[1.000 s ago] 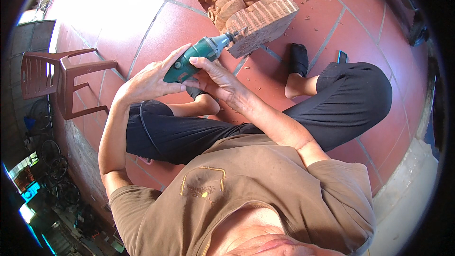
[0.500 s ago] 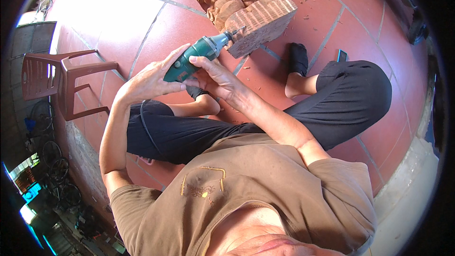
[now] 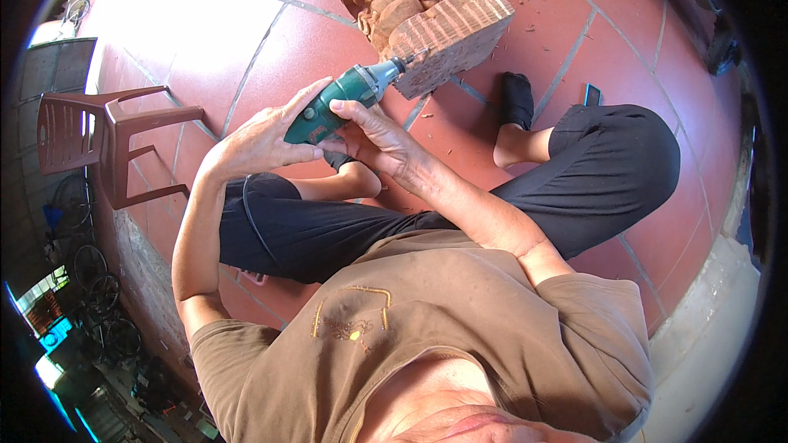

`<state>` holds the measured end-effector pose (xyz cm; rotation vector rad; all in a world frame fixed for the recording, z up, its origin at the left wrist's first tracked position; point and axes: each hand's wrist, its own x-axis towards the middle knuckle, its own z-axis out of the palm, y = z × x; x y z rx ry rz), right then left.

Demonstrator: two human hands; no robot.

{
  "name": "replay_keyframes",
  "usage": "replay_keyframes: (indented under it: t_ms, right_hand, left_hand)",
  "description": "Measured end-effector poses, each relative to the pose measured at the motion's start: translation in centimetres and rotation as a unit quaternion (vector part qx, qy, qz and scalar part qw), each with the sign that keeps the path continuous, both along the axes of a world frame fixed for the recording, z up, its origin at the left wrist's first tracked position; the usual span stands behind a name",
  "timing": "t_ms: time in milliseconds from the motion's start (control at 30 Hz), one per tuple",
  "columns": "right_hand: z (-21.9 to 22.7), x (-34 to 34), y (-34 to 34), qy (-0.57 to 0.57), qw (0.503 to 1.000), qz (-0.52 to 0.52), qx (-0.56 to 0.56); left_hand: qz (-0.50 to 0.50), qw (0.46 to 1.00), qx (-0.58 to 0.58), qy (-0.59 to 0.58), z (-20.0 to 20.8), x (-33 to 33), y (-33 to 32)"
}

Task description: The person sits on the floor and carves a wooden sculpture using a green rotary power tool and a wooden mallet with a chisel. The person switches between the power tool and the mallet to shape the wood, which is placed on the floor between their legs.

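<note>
A green and grey rotary tool [image 3: 351, 92] is held between both my hands, tilted up and to the right. My left hand [image 3: 256, 138] wraps its rear end, thumb along the underside. Around the tool's body from the right curls my right hand [image 3: 379, 141], its thumb lying on the housing. The thin bit at the nose reaches the near end of a carved wooden sculpture [image 3: 402, 4], which lies on the floor with its flat, striped base toward me. Whether the bit touches the wood I cannot tell. A dark cable [image 3: 256, 217] runs down over my left leg.
A brown plastic chair [image 3: 123, 127] stands on the left. Wood chips [image 3: 528, 30] are scattered over the red tiled floor [image 3: 566, 41]. Beside my right knee lies a phone-like flat object [image 3: 593, 96]. Several bicycles [image 3: 92, 267] stand at the far left. Strong glare covers the upper left tiles.
Almost nothing differs. The rotary tool and my hands have shifted very slightly, with the same grip, and the sculpture lies in the same place.
</note>
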<state>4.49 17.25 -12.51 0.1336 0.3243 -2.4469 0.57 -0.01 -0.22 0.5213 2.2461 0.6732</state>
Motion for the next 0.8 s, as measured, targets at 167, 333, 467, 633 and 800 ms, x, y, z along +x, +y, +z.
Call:
replay_keyframes:
  t_ms: [167, 333, 467, 633, 800]
  right_hand:
    - [0.19, 0.38, -0.01, 0.002, 1.0, -0.004, 0.0]
    - [-0.06, 0.21, -0.02, -0.005, 1.0, 0.0, 0.003]
    - [0.03, 0.12, -0.05, -0.006, 1.0, 0.004, 0.004]
    - [0.2, 0.07, 0.05, 0.004, 1.0, -0.006, 0.013]
    - [0.35, -0.28, 0.1, 0.01, 1.0, -0.004, 0.009]
  left_hand:
    - [-0.023, 0.999, 0.016, 0.021, -0.16, 0.14, -0.13]
    - [-0.021, 1.0, 0.014, 0.002, 0.38, 0.02, 0.29]
    - [-0.024, 0.999, 0.02, 0.013, -0.08, 0.02, -0.14]
    - [-0.027, 0.999, 0.021, 0.022, -0.21, -0.03, -0.24]
    - [-0.008, 1.0, 0.018, 0.013, -0.07, -0.02, -0.06]
